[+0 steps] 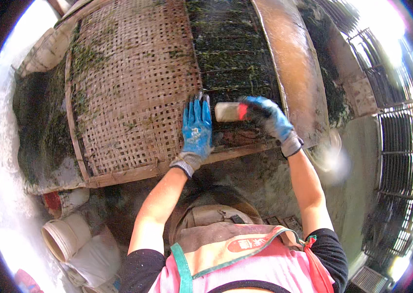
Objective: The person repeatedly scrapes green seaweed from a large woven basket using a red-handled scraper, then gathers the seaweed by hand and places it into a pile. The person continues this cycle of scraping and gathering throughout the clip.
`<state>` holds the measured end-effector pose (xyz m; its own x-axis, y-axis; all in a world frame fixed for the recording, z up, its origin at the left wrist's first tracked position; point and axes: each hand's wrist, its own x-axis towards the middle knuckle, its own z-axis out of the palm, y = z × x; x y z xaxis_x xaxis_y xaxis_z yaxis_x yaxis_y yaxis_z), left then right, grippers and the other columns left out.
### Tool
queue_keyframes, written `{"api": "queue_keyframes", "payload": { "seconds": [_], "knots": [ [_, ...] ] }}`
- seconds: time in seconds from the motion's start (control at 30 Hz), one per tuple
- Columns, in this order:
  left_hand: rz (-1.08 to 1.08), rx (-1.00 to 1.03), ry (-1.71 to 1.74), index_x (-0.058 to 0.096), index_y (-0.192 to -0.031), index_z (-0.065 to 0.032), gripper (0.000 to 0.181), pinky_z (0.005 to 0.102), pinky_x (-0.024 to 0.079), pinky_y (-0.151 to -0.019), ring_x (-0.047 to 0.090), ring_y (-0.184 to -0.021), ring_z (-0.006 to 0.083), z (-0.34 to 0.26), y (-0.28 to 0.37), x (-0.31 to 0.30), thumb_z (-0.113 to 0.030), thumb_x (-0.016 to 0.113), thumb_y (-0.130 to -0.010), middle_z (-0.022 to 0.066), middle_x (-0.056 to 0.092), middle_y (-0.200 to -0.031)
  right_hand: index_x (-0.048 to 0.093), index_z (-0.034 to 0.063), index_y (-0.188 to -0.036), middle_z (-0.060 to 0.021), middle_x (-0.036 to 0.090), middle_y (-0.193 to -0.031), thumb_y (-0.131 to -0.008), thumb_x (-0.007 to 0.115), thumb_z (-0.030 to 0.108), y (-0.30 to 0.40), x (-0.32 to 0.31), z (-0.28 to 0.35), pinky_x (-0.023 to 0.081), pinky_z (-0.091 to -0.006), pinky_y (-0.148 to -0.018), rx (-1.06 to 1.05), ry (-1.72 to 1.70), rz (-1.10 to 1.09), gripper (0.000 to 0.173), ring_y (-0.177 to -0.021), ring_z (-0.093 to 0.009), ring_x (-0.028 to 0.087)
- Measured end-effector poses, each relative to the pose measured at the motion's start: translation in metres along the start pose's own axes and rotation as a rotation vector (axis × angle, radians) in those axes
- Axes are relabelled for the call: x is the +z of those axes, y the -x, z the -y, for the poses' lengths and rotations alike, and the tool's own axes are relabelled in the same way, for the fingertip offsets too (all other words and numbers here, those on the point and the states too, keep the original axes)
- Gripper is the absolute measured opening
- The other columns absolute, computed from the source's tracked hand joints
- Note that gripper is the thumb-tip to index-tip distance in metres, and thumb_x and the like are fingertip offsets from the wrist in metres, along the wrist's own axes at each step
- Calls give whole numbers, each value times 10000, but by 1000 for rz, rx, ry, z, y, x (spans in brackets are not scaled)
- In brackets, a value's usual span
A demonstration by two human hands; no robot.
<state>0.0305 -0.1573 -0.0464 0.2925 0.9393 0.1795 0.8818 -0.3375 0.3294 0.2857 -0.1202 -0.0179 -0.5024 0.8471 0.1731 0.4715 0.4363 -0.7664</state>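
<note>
My left hand, in a blue coated work glove, lies flat with fingers stretched forward at the right edge of a woven bamboo mat. Nothing is in its grasp. My right hand, gloved the same way and blurred, is closed around a pale, block-shaped hand tool with a red part beside the fingers. What kind of tool it is cannot be made out. Beneath it runs a dark slatted strip strewn with green plant bits. Similar green bits cling to the mat.
A wooden frame rail edges the mat nearest me. Wet-looking brown board lies right of the strip. Dark green plant matter is heaped at the left. Below stand a pale bucket and a white sack. Barred openings line the right.
</note>
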Motion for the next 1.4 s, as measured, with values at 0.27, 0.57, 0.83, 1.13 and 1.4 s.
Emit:
{"api": "queue_keyframes", "payload": {
  "seconds": [0.27, 0.57, 0.83, 1.13, 1.4],
  "knots": [
    [-119, 484, 13, 236, -1503, -44, 980, 487, 57, -1211, 157, -1471, 316, -45, -96, 41, -554, 633, -767, 183, 231, -1563, 600, 43, -1270, -106, 628, -1195, -895, 619, 147, 2, -42, 71, 427, -364, -992, -70, 33, -384, 390, -1124, -256, 568],
    [-523, -229, 237, 440, -1395, -27, 638, 480, 343, -1092, 456, -1286, 382, 229, 45, -115, -269, 690, -860, 204, 461, -1414, 592, 124, -1294, -149, 610, -1124, -527, 804, 125, -44, 19, 32, 397, -414, -1023, 173, 630, 336, 795, -1081, -326, 552],
    [-96, -507, -92, 357, -1468, -125, 660, 429, 265, -1173, 364, -1373, 279, 501, 311, -101, -27, 567, -850, 101, 384, -1498, 423, 69, -1419, -108, 436, -1449, -798, 630, -55, -315, 246, 278, 395, -365, -1077, -301, -76, 107, 666, -1309, -222, 436],
    [142, -338, -44, 357, -1467, -135, 795, 445, 312, -1144, 442, -1314, 312, 687, 388, -215, -88, 698, -751, 117, 437, -1461, 0, 269, -1554, -158, 62, -1610, -754, 752, 405, -466, 689, 375, 261, -701, -1060, -317, 915, 971, 1107, -1418, -499, 179],
    [-226, -566, 201, 482, -1382, -76, 732, 392, 465, -975, 593, -1121, 310, 813, 394, -271, -49, 731, -694, 155, 612, -1221, 552, 95, -1330, -185, 502, -1395, -720, 712, 203, -591, 754, 355, 427, -408, -1054, -130, 516, 504, 640, -1279, -348, 484]
  ]
}}
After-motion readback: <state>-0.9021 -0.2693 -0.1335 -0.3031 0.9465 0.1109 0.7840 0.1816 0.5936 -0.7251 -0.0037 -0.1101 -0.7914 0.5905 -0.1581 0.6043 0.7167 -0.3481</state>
